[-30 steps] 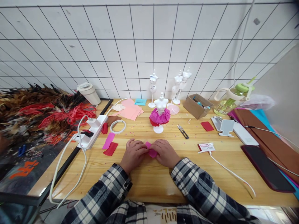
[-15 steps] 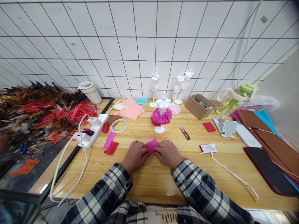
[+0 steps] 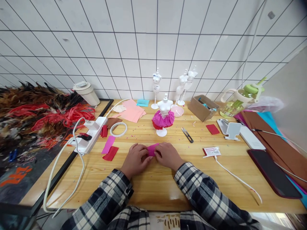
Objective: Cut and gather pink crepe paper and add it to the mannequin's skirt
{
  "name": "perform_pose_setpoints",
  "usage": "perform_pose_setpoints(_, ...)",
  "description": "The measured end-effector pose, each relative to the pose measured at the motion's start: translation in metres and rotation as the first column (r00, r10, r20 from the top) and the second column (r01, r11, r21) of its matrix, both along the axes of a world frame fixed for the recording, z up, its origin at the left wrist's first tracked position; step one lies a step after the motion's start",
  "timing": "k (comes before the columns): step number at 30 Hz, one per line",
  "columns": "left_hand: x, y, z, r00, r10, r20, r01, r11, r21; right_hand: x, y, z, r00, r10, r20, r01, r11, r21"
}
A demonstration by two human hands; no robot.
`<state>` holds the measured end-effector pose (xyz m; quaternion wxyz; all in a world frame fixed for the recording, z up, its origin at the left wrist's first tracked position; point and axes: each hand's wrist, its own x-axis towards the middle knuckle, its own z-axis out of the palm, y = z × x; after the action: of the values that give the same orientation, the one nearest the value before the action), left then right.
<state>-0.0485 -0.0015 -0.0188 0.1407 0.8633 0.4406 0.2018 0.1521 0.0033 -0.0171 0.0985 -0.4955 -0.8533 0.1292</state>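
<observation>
Both my hands rest on the wooden table (image 3: 153, 188) and pinch a small piece of magenta paper (image 3: 152, 149) between them. My left hand (image 3: 135, 159) grips its left end with curled fingers. My right hand (image 3: 169, 156) grips its right end the same way. Beyond them stands a small white mannequin (image 3: 163, 115) wearing a magenta fringed skirt. To the left of my hands lie a pink paper strip (image 3: 108, 144) and a red one (image 3: 110, 153). Small black snips (image 3: 187, 134) lie to the right of the mannequin.
A white power strip (image 3: 90, 138) with cables, a tape ring (image 3: 118, 129), pink sheets (image 3: 131, 112) and a feather pile (image 3: 35, 115) are on the left. A cardboard box (image 3: 202, 108), phone stand (image 3: 232, 131), green jug (image 3: 240, 97), dark phone (image 3: 273, 172) and white cable (image 3: 237, 179) are on the right.
My hands have folded the magenta paper smaller and pressed it lower between the fingertips. The camera view has shifted slightly.
</observation>
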Motion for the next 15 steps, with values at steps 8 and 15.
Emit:
perform_pose_setpoints(8, 0.0022, 0.0006, -0.0025, 0.998, 0.064, -0.014, -0.063, 0.997, 0.053, -0.0008, 0.0032, 0.0036, 0.997, -0.056, -0.057, 0.050, 0.993, -0.104)
perform_pose_setpoints(15, 0.0021, -0.0022, -0.0024, 0.991, 0.135, -0.009, -0.134, 0.989, 0.069, 0.0001, 0.0065, -0.0018, 0.980, -0.140, -0.142, 0.117, 0.981, -0.155)
